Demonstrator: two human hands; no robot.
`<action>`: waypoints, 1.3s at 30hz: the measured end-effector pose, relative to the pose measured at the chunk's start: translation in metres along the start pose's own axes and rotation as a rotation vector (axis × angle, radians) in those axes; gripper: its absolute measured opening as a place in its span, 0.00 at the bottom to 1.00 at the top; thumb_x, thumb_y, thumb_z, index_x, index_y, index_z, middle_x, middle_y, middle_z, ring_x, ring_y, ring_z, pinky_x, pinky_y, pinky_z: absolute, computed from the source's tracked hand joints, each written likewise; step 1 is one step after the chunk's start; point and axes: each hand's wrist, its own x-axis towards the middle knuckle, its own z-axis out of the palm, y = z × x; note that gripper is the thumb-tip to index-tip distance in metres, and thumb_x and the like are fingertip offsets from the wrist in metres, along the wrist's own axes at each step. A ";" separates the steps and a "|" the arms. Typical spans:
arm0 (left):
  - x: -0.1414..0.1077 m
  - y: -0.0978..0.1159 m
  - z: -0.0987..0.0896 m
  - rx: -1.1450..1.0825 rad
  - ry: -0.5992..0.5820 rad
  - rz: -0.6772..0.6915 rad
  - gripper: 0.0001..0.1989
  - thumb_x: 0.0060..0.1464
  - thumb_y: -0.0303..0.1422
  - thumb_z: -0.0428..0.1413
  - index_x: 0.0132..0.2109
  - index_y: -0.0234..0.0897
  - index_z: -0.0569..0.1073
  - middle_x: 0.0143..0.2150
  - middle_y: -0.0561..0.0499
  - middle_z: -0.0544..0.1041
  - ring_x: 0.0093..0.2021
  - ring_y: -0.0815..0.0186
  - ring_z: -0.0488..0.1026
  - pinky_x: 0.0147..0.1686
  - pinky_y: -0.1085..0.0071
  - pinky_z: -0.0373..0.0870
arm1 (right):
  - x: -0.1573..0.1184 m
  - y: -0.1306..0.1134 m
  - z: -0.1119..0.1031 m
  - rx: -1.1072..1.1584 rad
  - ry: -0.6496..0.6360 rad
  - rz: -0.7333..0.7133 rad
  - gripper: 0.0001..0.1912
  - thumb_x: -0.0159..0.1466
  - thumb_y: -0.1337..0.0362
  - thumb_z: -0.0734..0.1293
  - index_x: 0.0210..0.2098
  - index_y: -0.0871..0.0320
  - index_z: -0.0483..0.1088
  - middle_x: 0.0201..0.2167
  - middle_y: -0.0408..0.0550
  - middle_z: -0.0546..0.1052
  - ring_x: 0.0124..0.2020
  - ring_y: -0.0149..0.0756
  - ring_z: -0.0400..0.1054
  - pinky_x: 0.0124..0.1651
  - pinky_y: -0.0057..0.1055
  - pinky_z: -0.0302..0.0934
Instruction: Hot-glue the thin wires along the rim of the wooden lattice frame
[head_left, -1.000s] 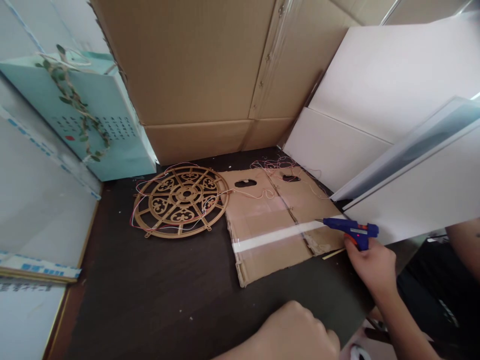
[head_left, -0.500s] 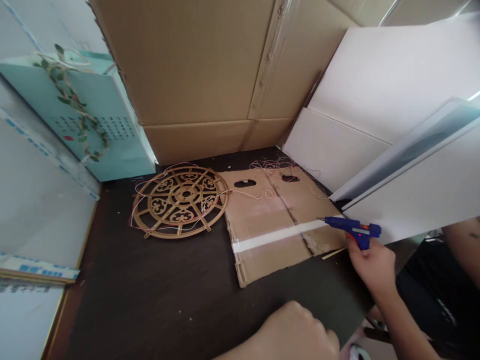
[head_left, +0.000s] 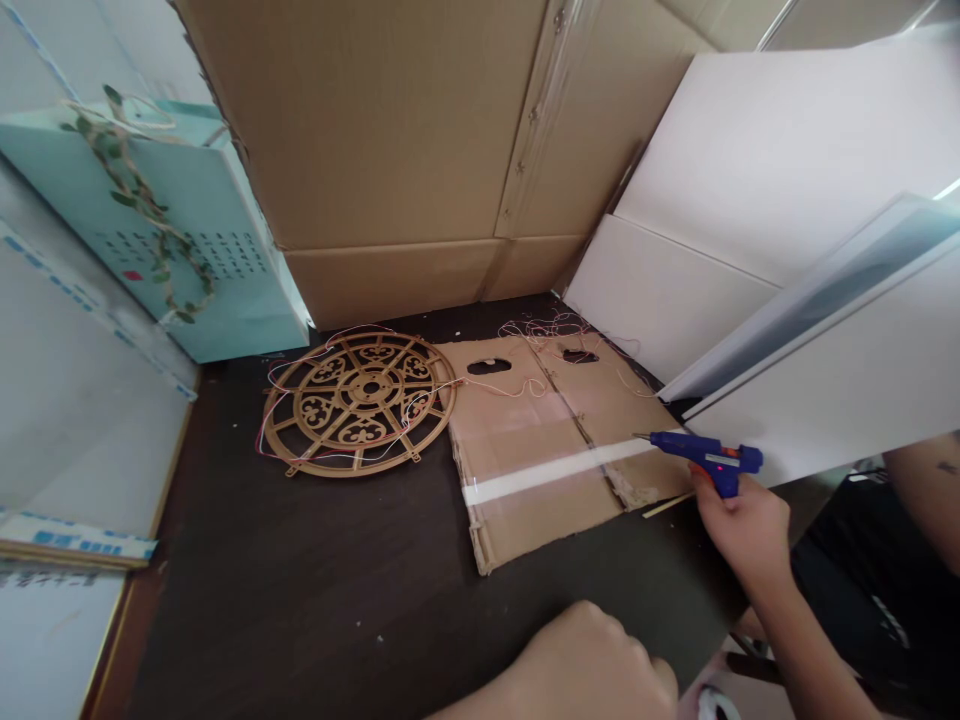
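Note:
My right hand (head_left: 742, 530) is closed round a blue hot glue gun (head_left: 705, 455), whose small red light is lit. Its metal nozzle points left, above a flat cardboard sheet (head_left: 532, 430) with two cut-out holes and a white strip (head_left: 540, 475) across it. A thin pale stick (head_left: 666, 506) lies just left of this hand. At the bottom, my left hand (head_left: 596, 660) is a fist, back side up, over the dark table; nothing shows in it, though its palm side is hidden. A round golden openwork panel (head_left: 362, 388) with thin wires lies left of the cardboard.
Tangled thin wires (head_left: 551, 330) lie at the cardboard's far edge. Behind stands a large cardboard box (head_left: 390, 130). White boards (head_left: 750, 180) lean at right, a turquoise bag (head_left: 247, 290) with a leafy vine stands at left. Someone's bare skin and dark cloth (head_left: 862, 570) show at far right.
The view has shifted very slightly. Both hands and the glue gun keep the same places, and nothing on the table has visibly moved.

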 end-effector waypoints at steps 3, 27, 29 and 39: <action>-0.001 0.000 0.001 0.002 0.044 -0.005 0.16 0.55 0.39 0.62 0.26 0.36 0.67 0.21 0.52 0.74 0.17 0.65 0.70 0.13 0.66 0.42 | 0.000 -0.001 -0.001 -0.003 -0.006 0.002 0.23 0.59 0.43 0.62 0.19 0.53 0.56 0.13 0.47 0.63 0.19 0.42 0.63 0.28 0.36 0.54; 0.005 0.000 -0.011 -0.086 -0.195 -0.054 0.13 0.59 0.38 0.59 0.29 0.34 0.72 0.26 0.48 0.78 0.21 0.62 0.74 0.13 0.69 0.50 | 0.003 -0.005 -0.002 -0.054 -0.062 0.013 0.22 0.58 0.44 0.62 0.22 0.55 0.60 0.14 0.49 0.66 0.22 0.45 0.67 0.30 0.36 0.55; 0.005 0.000 -0.010 -0.072 -0.160 -0.048 0.13 0.59 0.38 0.58 0.29 0.34 0.72 0.25 0.48 0.78 0.20 0.63 0.73 0.13 0.69 0.51 | 0.007 -0.009 -0.004 -0.085 -0.106 0.014 0.23 0.59 0.42 0.61 0.24 0.56 0.65 0.16 0.50 0.68 0.23 0.47 0.68 0.30 0.37 0.57; 0.000 0.003 -0.011 0.049 0.046 -0.047 0.15 0.59 0.40 0.57 0.28 0.37 0.66 0.22 0.51 0.73 0.20 0.65 0.68 0.17 0.67 0.50 | 0.018 -0.019 -0.030 -0.475 -0.067 0.062 0.30 0.64 0.42 0.61 0.51 0.60 0.74 0.22 0.55 0.71 0.22 0.48 0.67 0.27 0.38 0.57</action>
